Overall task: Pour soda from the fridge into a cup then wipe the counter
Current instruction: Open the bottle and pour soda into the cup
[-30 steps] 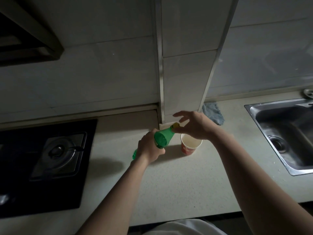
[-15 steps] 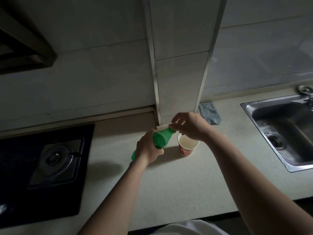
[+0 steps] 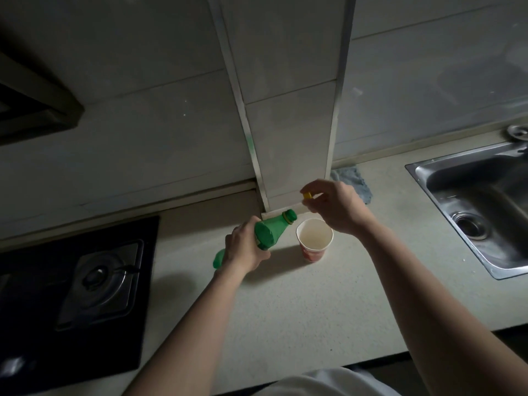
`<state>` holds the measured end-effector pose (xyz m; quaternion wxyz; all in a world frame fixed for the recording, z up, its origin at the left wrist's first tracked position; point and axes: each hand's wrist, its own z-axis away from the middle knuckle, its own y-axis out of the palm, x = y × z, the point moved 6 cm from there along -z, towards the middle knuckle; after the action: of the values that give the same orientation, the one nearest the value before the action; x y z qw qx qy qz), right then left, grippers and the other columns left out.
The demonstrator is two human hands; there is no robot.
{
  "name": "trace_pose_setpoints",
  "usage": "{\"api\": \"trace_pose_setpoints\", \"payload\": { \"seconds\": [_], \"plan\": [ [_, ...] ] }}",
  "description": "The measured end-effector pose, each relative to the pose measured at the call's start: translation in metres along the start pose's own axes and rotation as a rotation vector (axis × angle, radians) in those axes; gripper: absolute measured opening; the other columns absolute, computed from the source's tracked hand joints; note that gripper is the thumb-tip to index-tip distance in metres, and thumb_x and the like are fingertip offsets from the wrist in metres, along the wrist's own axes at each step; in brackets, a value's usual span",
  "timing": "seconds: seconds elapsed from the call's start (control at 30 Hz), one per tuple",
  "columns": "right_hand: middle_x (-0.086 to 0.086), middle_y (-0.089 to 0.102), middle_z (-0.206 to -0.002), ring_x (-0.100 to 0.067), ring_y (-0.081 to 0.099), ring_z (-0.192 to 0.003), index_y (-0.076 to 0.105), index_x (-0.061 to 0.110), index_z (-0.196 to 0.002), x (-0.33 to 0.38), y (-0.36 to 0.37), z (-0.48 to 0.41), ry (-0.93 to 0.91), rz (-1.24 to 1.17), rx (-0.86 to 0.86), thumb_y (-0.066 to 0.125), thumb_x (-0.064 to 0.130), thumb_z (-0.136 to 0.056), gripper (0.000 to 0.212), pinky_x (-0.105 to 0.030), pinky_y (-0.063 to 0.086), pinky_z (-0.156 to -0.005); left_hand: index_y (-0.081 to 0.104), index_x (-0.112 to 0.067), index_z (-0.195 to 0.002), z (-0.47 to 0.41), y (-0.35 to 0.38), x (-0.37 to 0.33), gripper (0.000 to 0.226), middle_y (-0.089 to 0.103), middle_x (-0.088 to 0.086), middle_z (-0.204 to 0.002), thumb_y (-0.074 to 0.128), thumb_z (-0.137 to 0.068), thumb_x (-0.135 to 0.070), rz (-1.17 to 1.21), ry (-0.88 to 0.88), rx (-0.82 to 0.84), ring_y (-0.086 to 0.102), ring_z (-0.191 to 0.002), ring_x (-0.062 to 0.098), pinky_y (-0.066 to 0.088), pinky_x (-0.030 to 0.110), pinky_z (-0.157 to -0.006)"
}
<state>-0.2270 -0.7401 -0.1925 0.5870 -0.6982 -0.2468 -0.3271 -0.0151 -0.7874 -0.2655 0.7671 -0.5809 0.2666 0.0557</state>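
Observation:
My left hand point(image 3: 245, 248) grips a green soda bottle point(image 3: 271, 231) round its middle, tilted with its open neck pointing toward the cup. A white paper cup point(image 3: 314, 238) with a red base stands upright on the pale counter point(image 3: 314, 304), just right of the bottle's mouth. My right hand point(image 3: 337, 205) hovers above and behind the cup and pinches the small yellow cap point(image 3: 307, 195) between its fingertips, clear of the bottle. A blue-grey cloth point(image 3: 355, 182) lies crumpled by the wall behind my right hand.
A black gas hob point(image 3: 85, 284) fills the counter's left side. A steel sink point(image 3: 480, 207) is sunk into the right side. A tiled column point(image 3: 288, 124) juts out just behind the cup. A range hood point(image 3: 31, 104) hangs at upper left.
My right hand has lifted away from the bottle's neck with the yellow cap in its fingers. The bottle stays tilted in my left hand beside the cup.

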Motion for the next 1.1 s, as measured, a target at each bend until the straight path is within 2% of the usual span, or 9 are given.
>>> {"api": "trace_pose_setpoints", "payload": {
  "seconds": [0.1,0.23,0.4,0.47,0.57,0.7,0.8,0.93,1.1],
  "plan": [
    [0.013,0.066,-0.087,0.008,0.062,-0.070,0.068,0.020,-0.113,-0.017,-0.008,0.003,0.049,0.004,-0.065,0.065,0.025,-0.092,0.022,-0.010,0.050,-0.068,0.053,-0.023,-0.111,-0.006,0.002,-0.006,0.058,0.063,0.000,-0.111,0.085,-0.063,-0.020,-0.092,0.039,-0.026,0.059,-0.103,0.027,0.043,0.040,-0.088],
    [0.006,0.072,-0.091,-0.001,0.068,-0.076,0.069,0.020,-0.112,-0.033,-0.014,0.008,0.101,-0.026,-0.095,0.066,0.027,-0.091,0.022,-0.024,0.056,-0.075,0.053,-0.024,-0.116,-0.012,0.005,-0.010,0.064,0.062,0.001,-0.116,0.087,-0.063,-0.021,-0.169,0.045,-0.049,0.057,-0.110,0.027,0.040,0.041,-0.093],
    [0.006,0.071,-0.087,-0.005,0.069,-0.076,0.070,0.020,-0.108,-0.043,-0.019,0.009,0.128,-0.069,-0.128,0.067,0.033,-0.089,0.023,-0.030,0.059,-0.077,0.052,-0.026,-0.119,-0.014,0.005,-0.013,0.066,0.061,0.000,-0.116,0.088,-0.064,-0.024,-0.306,0.061,-0.077,0.055,-0.112,0.027,0.037,0.041,-0.094],
    [0.004,0.072,-0.089,-0.006,0.069,-0.076,0.070,0.018,-0.109,-0.042,-0.019,0.009,0.131,-0.074,-0.130,0.067,0.032,-0.090,0.024,-0.028,0.059,-0.076,0.051,-0.027,-0.118,-0.014,0.003,-0.013,0.065,0.061,0.000,-0.114,0.087,-0.065,-0.024,-0.355,0.063,-0.096,0.055,-0.111,0.026,0.037,0.041,-0.093],
    [-0.001,0.073,-0.096,-0.006,0.068,-0.077,0.067,0.014,-0.113,-0.039,-0.017,0.009,0.129,-0.084,-0.116,0.065,0.028,-0.092,0.025,-0.016,0.053,-0.069,0.050,-0.028,-0.117,-0.013,0.000,-0.012,0.062,0.061,-0.001,-0.112,0.085,-0.066,-0.022,-0.400,0.072,-0.125,0.055,-0.108,0.026,0.037,0.039,-0.090],
    [0.000,0.073,-0.097,-0.001,0.066,-0.073,0.067,0.015,-0.113,-0.039,-0.015,0.009,0.132,-0.097,-0.112,0.066,0.030,-0.091,0.026,-0.009,0.048,-0.063,0.050,-0.028,-0.116,-0.011,-0.002,-0.012,0.060,0.060,-0.002,-0.111,0.084,-0.067,-0.019,-0.444,0.070,-0.154,0.055,-0.107,0.025,0.036,0.038,-0.090],
    [0.000,0.073,-0.100,-0.002,0.066,-0.075,0.066,0.016,-0.113,-0.041,-0.014,0.009,0.131,-0.114,-0.111,0.066,0.030,-0.091,0.027,-0.011,0.050,-0.064,0.049,-0.029,-0.116,-0.011,-0.002,-0.012,0.061,0.060,-0.002,-0.112,0.084,-0.067,-0.018,-0.472,0.079,-0.168,0.054,-0.107,0.024,0.036,0.038,-0.089],
    [0.000,0.072,-0.102,-0.003,0.068,-0.078,0.066,0.018,-0.112,-0.042,-0.013,0.008,0.137,-0.115,-0.106,0.068,0.030,-0.089,0.026,-0.024,0.058,-0.073,0.049,-0.029,-0.118,-0.010,-0.003,-0.013,0.063,0.060,-0.003,-0.112,0.084,-0.067,-0.017,-0.499,0.087,-0.186,0.055,-0.106,0.023,0.036,0.037,-0.088],
    [0.000,0.072,-0.105,0.000,0.065,-0.077,0.066,0.017,-0.114,-0.042,-0.012,0.009,0.131,-0.099,-0.101,0.066,0.028,-0.090,0.027,-0.014,0.052,-0.069,0.049,-0.030,-0.118,-0.010,-0.005,-0.015,0.065,0.060,-0.003,-0.111,0.085,-0.065,-0.018,-0.512,0.095,-0.196,0.055,-0.106,0.023,0.038,0.037,-0.089]
  ]
}}
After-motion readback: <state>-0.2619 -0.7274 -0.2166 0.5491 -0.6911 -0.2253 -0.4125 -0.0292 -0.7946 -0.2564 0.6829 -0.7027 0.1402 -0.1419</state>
